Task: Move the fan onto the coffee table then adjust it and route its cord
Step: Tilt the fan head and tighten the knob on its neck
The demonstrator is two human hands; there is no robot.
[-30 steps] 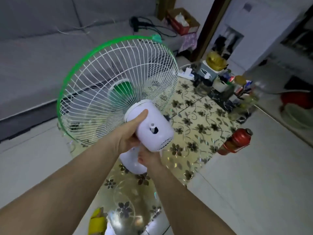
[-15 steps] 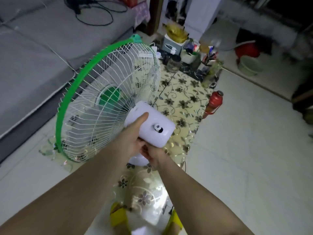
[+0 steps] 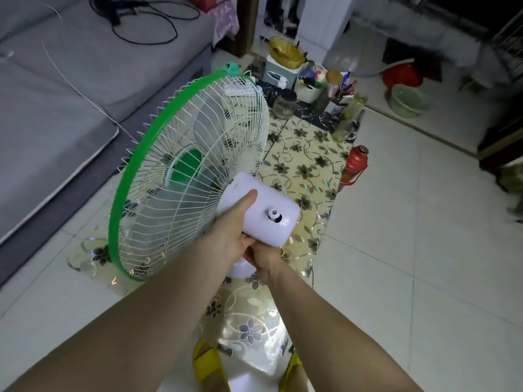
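Hands, two, both on the fan point(image 3: 198, 176): left hand point(image 3: 229, 236) wrapped round the near side of the white motor housing point(image 3: 263, 210), thumb laid flat along its top; right hand point(image 3: 263, 257) curled round the neck just under the housing, above the white base point(image 3: 240, 268). Fan: green-rimmed white wire guard point(image 3: 181, 165), facing away and left toward the grey sofa point(image 3: 70, 89); base appears to be on or just above the floral-topped coffee table point(image 3: 300, 165), contact hidden by the hands. Knob point(image 3: 273, 215) on top of housing, untouched. Cord point(image 3: 312, 274): thin dark line dropping off the table's right edge beside the base; its run beyond that cannot be told. Far end of table: jars, pens, containers; red flask point(image 3: 355, 168) on the floor beside it. Step judged: placing done or nearly done, adjustment of the head in hand. Next move calls for steadying the base with one hand, setting the head's aim, then freeing a hand for the cord.
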